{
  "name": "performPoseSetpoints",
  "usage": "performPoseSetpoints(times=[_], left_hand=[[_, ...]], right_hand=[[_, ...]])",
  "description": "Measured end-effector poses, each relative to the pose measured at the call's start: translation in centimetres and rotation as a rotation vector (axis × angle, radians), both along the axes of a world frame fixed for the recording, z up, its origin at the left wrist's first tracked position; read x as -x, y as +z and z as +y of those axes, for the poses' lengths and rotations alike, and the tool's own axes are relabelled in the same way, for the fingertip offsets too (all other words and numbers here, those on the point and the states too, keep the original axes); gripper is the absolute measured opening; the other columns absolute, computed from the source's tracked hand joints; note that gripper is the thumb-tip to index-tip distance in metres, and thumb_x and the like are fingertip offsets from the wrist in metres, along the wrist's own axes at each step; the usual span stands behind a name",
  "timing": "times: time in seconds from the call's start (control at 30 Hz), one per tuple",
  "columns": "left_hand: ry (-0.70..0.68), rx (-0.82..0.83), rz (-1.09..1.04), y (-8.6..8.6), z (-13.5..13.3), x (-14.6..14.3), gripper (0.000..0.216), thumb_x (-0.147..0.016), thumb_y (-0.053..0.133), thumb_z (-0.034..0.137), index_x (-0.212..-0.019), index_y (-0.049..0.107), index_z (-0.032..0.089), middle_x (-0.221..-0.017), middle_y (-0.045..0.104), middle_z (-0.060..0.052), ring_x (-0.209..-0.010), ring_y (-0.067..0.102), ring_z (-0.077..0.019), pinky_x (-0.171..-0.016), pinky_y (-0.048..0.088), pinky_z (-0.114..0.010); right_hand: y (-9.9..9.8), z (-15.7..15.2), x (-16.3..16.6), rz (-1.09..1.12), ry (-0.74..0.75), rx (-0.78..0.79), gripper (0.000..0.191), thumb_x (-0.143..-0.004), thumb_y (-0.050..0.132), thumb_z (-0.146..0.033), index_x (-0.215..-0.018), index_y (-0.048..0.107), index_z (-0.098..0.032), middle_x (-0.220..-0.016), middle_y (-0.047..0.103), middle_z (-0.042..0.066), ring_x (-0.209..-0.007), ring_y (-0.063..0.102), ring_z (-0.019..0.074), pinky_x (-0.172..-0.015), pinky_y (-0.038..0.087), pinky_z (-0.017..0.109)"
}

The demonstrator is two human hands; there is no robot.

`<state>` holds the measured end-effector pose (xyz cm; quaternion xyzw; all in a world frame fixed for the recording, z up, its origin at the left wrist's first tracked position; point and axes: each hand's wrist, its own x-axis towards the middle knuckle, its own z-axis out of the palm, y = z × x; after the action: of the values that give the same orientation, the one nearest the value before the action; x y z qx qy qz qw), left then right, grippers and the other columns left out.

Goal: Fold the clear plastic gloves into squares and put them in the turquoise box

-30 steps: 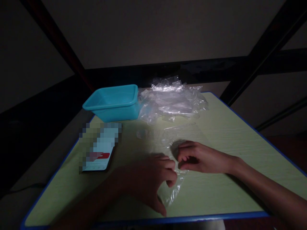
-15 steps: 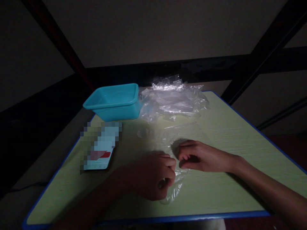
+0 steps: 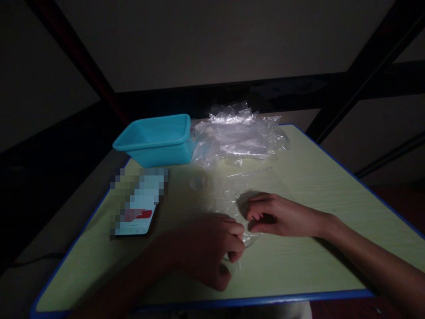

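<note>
A clear, thin plastic bag lies flat at the middle of the table, its outline faint. My right hand is on its right side, fingers curled down and closed on the film. My left hand is at the bag's near end with the fingers bent and the thumb held apart from them. Between that thumb and the fingers I see a gap. Part of the bag is hidden under both hands.
A turquoise plastic basket stands at the back left. Beside it is a heap of crumpled clear bags. A phone with a lit screen lies at the left. The table has a blue edge.
My left thumb has moved away from the fingers. The shiny near end of the bag below that hand shows less now. My right hand has stayed in place.
</note>
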<state>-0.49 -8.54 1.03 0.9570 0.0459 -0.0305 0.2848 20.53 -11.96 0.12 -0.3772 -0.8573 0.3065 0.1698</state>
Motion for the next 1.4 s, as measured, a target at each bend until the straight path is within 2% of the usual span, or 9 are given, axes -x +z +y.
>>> performPoseSetpoints(times=[0.23,0.4,0.63,0.73,0.87,0.97,1.17,1.27,1.4], left_hand=[[0.018,0.005,-0.037,-0.4,0.0,-0.2,0.013,-0.057,0.049,0.005,-0.056,0.050,0.018,-0.066,0.052,0.002,-0.063,0.047,-0.0116,-0.060,0.037,-0.024],[0.026,0.237,-0.100,-0.1,0.5,-0.2,0.013,-0.066,0.052,0.005,-0.062,0.050,0.018,-0.069,0.057,0.001,-0.068,0.052,-0.0110,-0.067,0.041,-0.021],[0.248,0.457,-0.131,0.4,1.5,0.2,0.007,-0.076,0.053,0.015,-0.071,0.057,0.014,-0.073,0.063,-0.001,-0.067,0.055,-0.0101,-0.064,0.041,-0.021],[0.327,0.508,-0.129,0.3,1.8,0.1,0.008,-0.076,0.054,0.018,-0.072,0.059,0.014,-0.069,0.061,0.000,-0.063,0.053,-0.0091,-0.061,0.040,-0.020],[0.443,0.609,-0.139,-0.3,2.1,-0.2,0.007,-0.072,0.054,0.019,-0.070,0.057,0.013,-0.066,0.060,0.001,-0.060,0.053,-0.0093,-0.058,0.040,-0.021],[0.545,0.680,-0.155,-0.8,2.3,-0.5,0.007,-0.072,0.053,0.020,-0.069,0.054,0.013,-0.064,0.061,0.000,-0.061,0.056,-0.0110,-0.058,0.042,-0.022],[0.605,0.779,-0.207,-1.3,2.5,-0.9,0.016,-0.079,0.047,0.031,-0.077,0.049,0.015,-0.065,0.059,0.002,-0.055,0.056,-0.0088,-0.050,0.040,-0.019],[0.629,0.780,-0.234,-1.3,2.3,-1.0,0.022,-0.073,0.056,0.032,-0.086,0.048,0.016,-0.067,0.060,0.002,-0.056,0.057,-0.0099,-0.050,0.041,-0.019],[0.742,0.744,-0.251,-1.7,2.2,-1.2,0.033,-0.063,0.064,0.020,-0.092,0.047,0.017,-0.064,0.058,0.005,-0.056,0.058,-0.0104,-0.052,0.042,-0.020]], right_hand=[[0.0,0.0,0.0,0.008,0.002,0.001,0.012,-0.080,0.059,-0.016,-0.070,0.052,-0.017,-0.066,0.046,-0.003,-0.062,0.045,0.0103,-0.055,0.034,0.023],[0.0,0.0,-0.1,-0.001,0.009,0.001,0.012,-0.081,0.059,-0.017,-0.070,0.053,-0.016,-0.068,0.048,-0.002,-0.063,0.045,0.0108,-0.055,0.035,0.023],[0.4,0.0,-0.4,0.081,0.029,0.040,0.012,-0.085,0.047,-0.012,-0.079,0.057,-0.015,-0.073,0.056,0.002,-0.066,0.049,0.0113,-0.060,0.039,0.024],[0.5,-0.2,-0.5,0.124,-0.019,0.077,0.005,-0.080,0.054,-0.013,-0.082,0.057,-0.015,-0.071,0.055,0.000,-0.059,0.047,0.0095,-0.052,0.038,0.022],[0.4,-0.5,-0.2,0.175,-0.058,0.110,0.013,-0.073,0.064,-0.020,-0.082,0.056,-0.016,-0.075,0.058,0.000,-0.066,0.051,0.0107,-0.058,0.043,0.023],[0.3,-0.6,0.3,0.175,-0.095,0.134,0.012,-0.073,0.062,-0.017,-0.082,0.053,-0.017,-0.073,0.057,-0.001,-0.063,0.050,0.0098,-0.056,0.042,0.022],[-0.3,-0.7,0.6,0.191,-0.127,0.159,0.019,-0.075,0.053,-0.010,-0.091,0.049,-0.017,-0.070,0.054,-0.003,-0.060,0.048,0.0090,-0.050,0.039,0.021],[-0.5,-0.7,0.5,0.190,-0.110,0.162,0.022,-0.077,0.053,-0.011,-0.097,0.047,-0.017,-0.071,0.054,-0.003,-0.059,0.049,0.0086,-0.050,0.038,0.020],[-0.5,-0.7,0.5,0.153,-0.106,0.142,0.025,-0.077,0.054,-0.011,-0.100,0.047,-0.016,-0.068,0.051,-0.004,-0.057,0.047,0.0085,-0.049,0.036,0.020]])
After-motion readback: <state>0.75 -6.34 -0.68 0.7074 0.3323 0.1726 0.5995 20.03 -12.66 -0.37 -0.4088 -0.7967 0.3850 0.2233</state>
